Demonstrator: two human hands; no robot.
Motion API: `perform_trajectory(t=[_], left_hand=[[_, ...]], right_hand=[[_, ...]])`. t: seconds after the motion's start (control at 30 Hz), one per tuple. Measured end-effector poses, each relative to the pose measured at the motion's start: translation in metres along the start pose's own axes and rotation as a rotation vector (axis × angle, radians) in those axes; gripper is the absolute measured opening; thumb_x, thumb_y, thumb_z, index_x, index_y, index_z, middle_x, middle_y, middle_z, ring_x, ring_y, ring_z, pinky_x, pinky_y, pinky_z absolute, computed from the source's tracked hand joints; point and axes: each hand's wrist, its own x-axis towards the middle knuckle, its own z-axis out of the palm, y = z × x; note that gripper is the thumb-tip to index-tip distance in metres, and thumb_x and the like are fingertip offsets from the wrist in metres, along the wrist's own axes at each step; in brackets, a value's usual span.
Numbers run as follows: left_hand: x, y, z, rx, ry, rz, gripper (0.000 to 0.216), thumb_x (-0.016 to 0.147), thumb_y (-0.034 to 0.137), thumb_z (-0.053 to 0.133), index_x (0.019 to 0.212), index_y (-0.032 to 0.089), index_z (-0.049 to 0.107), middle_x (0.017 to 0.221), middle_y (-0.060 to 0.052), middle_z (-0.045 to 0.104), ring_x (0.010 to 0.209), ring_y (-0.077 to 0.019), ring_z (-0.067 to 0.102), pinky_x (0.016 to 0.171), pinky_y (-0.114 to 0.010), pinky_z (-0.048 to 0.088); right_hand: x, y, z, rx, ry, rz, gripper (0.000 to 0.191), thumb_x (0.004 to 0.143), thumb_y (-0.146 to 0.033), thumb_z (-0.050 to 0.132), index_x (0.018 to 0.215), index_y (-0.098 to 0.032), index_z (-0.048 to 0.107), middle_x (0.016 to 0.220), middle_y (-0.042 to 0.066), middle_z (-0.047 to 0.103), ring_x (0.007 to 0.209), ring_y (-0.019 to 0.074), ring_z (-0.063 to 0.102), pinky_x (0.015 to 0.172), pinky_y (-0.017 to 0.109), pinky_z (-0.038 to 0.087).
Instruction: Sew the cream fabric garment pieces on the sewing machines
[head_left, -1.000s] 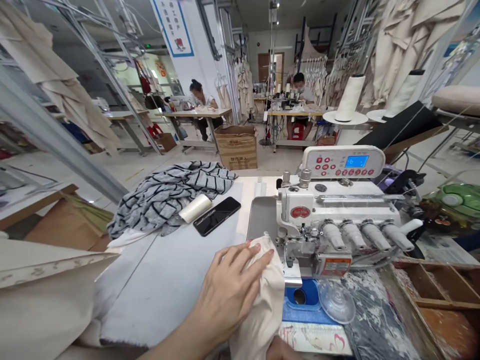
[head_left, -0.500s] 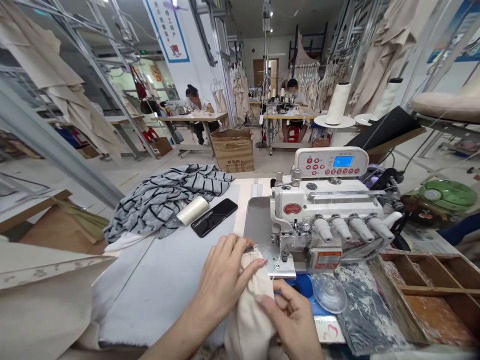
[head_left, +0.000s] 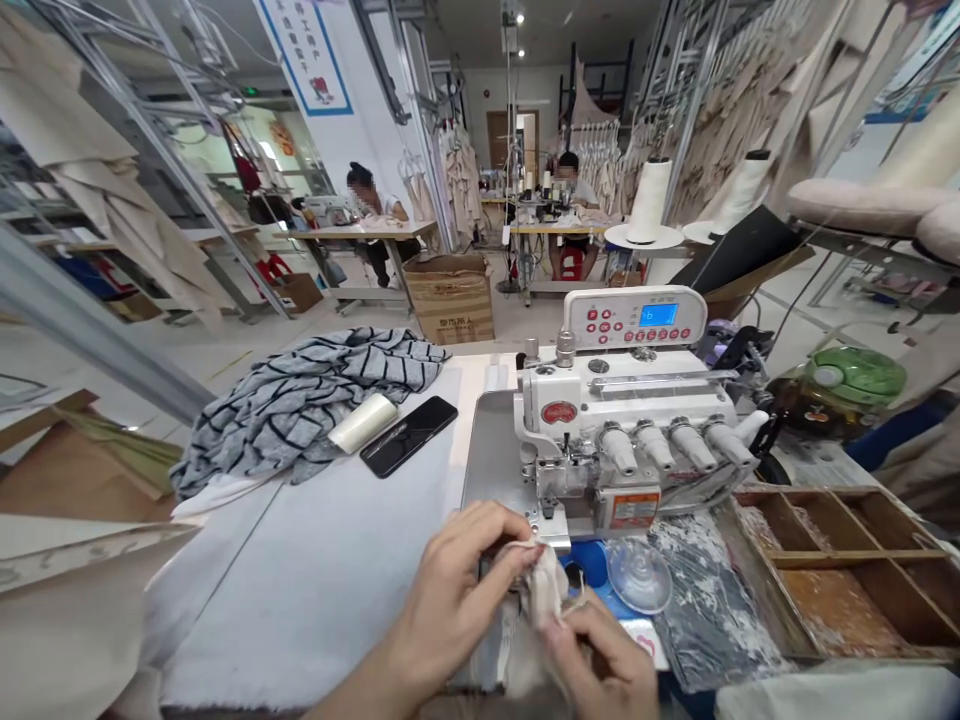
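The beige fabric piece (head_left: 547, 585) is now held between both hands, bunched and turned in on itself. A second earlier it lies stretched out under the flattened fingers of the left hand (head_left: 461, 590); half a second earlier it is gripped at the top and at the right side, and less crumpled. Now its upper edge is pinched between the left thumb and curled fingers, while its lower part is pinched by the right hand (head_left: 600, 650), whose fingers are folded in behind the thumb. The two sets of fingertips are brought closer together, with only a short span of fabric left between them.

By this change the fabric appears to be worked by hand rather than fed: it is kept just in front of the overlock sewing machine (head_left: 622, 400), and no part of it is seen under the presser foot (head_left: 553, 510), which is placed just beyond the fingertips. Whether an edge is being folded or turned cannot be told, as the fabric is partly covered and blurred.

Nothing else is seen to be disturbed. Beyond the left hand, a black smartphone (head_left: 409, 437), a cream roll (head_left: 364, 424) and a striped grey garment (head_left: 300, 395) are left on the counter (head_left: 300, 600). Beyond the right hand, a clear domed lid (head_left: 640, 577) is seen.
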Motion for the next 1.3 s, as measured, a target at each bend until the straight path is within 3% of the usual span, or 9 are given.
perform_trajectory(t=[0.13,0.2,0.3,0.4,0.5,0.6,0.7,0.8,1.3], left_hand=[[0.006,-0.005,-0.018,0.123,-0.045,-0.141,0.017,0.090,0.029,0.059,0.076,0.021,0.065,0.069,0.002,0.065,0.067,-0.0150,0.056,0.066,-0.026,0.041],[0.011,-0.009,-0.017,0.164,-0.038,-0.145,0.014,0.088,0.027,0.059,0.077,0.022,0.065,0.071,0.002,0.066,0.068,-0.0157,0.057,0.069,-0.028,0.043],[0.015,-0.018,-0.012,0.070,0.003,-0.152,0.006,0.086,0.025,0.061,0.090,0.021,0.062,0.074,0.002,0.065,0.070,-0.0156,0.059,0.068,-0.027,0.047],[0.016,-0.025,-0.011,0.022,0.023,-0.020,0.004,0.088,0.021,0.063,0.090,0.020,0.059,0.077,0.001,0.061,0.073,-0.0145,0.060,0.066,-0.025,0.049],[0.011,-0.024,-0.014,0.222,0.062,0.277,0.011,0.092,0.016,0.058,0.085,0.020,0.065,0.087,-0.004,0.061,0.084,-0.0159,0.058,0.073,-0.026,0.049],[0.001,-0.016,-0.015,0.486,0.071,0.422,0.024,0.097,0.010,0.047,0.098,0.019,0.069,0.095,-0.005,0.067,0.088,-0.0164,0.059,0.085,-0.032,0.044],[-0.012,-0.009,-0.010,0.640,0.065,0.432,0.034,0.101,0.011,0.036,0.112,0.018,0.067,0.105,-0.002,0.074,0.096,-0.0163,0.063,0.095,-0.035,0.036],[-0.021,-0.008,-0.005,0.692,0.093,0.437,0.035,0.103,0.016,0.036,0.117,0.022,0.067,0.114,0.000,0.074,0.103,-0.0170,0.063,0.095,-0.034,0.036],[-0.010,-0.005,0.014,0.661,0.114,0.366,0.027,0.099,0.021,0.048,0.117,0.025,0.067,0.112,-0.001,0.074,0.100,-0.0197,0.063,0.090,-0.035,0.042]], right_hand=[[0.006,-0.002,0.027,0.227,-0.186,0.208,0.033,0.078,-0.051,0.073,0.083,-0.019,0.072,0.073,0.003,0.065,0.063,0.0142,0.057,0.057,0.021,0.045],[0.012,-0.008,0.035,0.284,-0.151,0.318,0.043,0.075,-0.059,0.073,0.082,-0.017,0.069,0.061,-0.001,0.059,0.053,0.0105,0.046,0.050,0.019,0.036],[0.017,-0.018,0.039,0.270,-0.099,0.337,0.048,0.074,-0.062,0.072,0.068,-0.015,0.067,0.052,-0.004,0.047,0.049,0.0079,0.033,0.047,0.019,0.027],[0.018,-0.020,0.039,0.287,-0.076,0.373,0.047,0.071,-0.062,0.075,0.069,-0.015,0.069,0.052,-0.003,0.048,0.050,0.0091,0.032,0.049,0.022,0.029],[0.018,-0.011,0.037,0.273,-0.056,0.355,0.045,0.072,-0.061,0.074,0.070,-0.016,0.070,0.054,-0.003,0.048,0.052,0.0097,0.033,0.051,0.022,0.030],[0.018,0.002,0.032,0.231,-0.111,0.343,0.045,0.076,-0.061,0.071,0.072,-0.016,0.070,0.056,-0.003,0.046,0.052,0.0090,0.032,0.049,0.020,0.028],[0.018,0.009,0.027,0.224,-0.189,0.333,0.042,0.080,-0.058,0.070,0.075,-0.016,0.071,0.062,0.000,0.055,0.057,0.0109,0.043,0.052,0.020,0.036],[0.015,0.010,0.023,0.258,-0.128,0.309,0.037,0.082,-0.053,0.070,0.076,-0.017,0.071,0.069,0.001,0.061,0.063,0.0123,0.049,0.059,0.020,0.041],[0.027,0.000,0.005,0.203,0.017,0.322,0.040,0.072,-0.055,0.075,0.065,-0.016,0.069,0.060,0.001,0.059,0.056,0.0125,0.047,0.053,0.022,0.040]])
